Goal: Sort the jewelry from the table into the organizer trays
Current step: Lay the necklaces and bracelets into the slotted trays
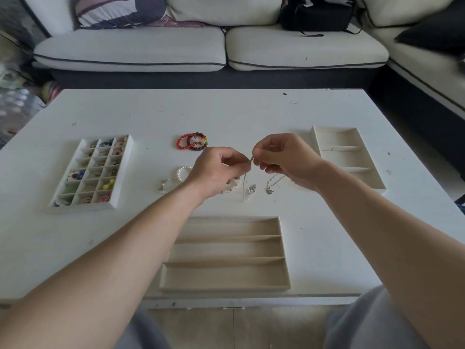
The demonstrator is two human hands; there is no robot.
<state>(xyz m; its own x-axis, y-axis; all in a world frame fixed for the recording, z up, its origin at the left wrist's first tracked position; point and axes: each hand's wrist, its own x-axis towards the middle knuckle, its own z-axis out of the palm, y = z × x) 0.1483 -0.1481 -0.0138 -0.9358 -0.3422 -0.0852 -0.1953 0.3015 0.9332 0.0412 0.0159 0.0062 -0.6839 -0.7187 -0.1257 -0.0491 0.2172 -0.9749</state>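
Both hands are raised over the middle of the white table (pixel 251 114). My left hand (pixel 216 170) and my right hand (pixel 284 159) pinch the top of a thin silver necklace (pixel 246 190), which hangs down between them to the table. A second silver necklace with a pendant (pixel 271 188) lies just right of it. Red and dark beaded bracelets (pixel 192 141) lie farther back. A pearl bracelet (pixel 181 172) and a small silver piece (pixel 163 186) lie left of my left wrist. An organizer tray with three long slots (pixel 226 288) sits near the front edge.
A grid tray (pixel 123 172) full of small colourful pieces stands at the left. Another cream tray with cross dividers (pixel 377 185) stands at the right. A white sofa (pixel 201 51) with a black bag (pixel 317 13) lies behind the table.
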